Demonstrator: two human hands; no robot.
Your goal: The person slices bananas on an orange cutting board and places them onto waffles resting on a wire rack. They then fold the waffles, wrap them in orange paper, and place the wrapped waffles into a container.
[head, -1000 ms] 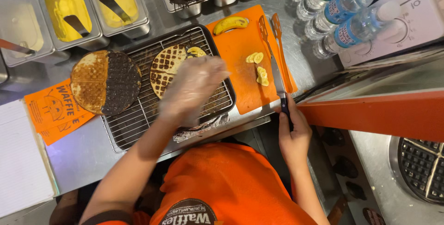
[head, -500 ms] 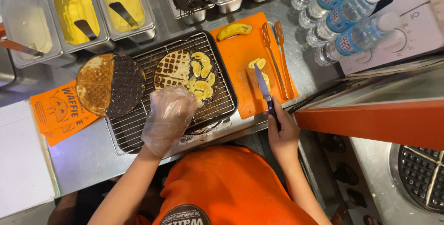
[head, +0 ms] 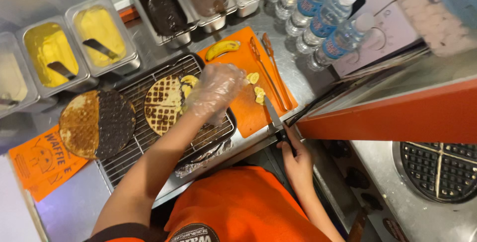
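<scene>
My left hand, in a clear plastic glove, hovers over the right side of a round waffle on a wire rack. It hides most of the banana slices on the waffle, and only a few show. The loose glove hides whether the fingers hold a slice. My right hand grips the black handle of a knife. Its blade lies on the orange cutting board, just below two banana slices.
A half chocolate-coated waffle lies at the rack's left. A whole banana and orange tongs rest on the board. Sauce tubs line the back and water bottles stand right. A waffle iron sits at the far right.
My left hand has moved from the rack's front edge up and right, over the waffle's banana slices. My right hand has drawn the knife back toward the board's near edge.
</scene>
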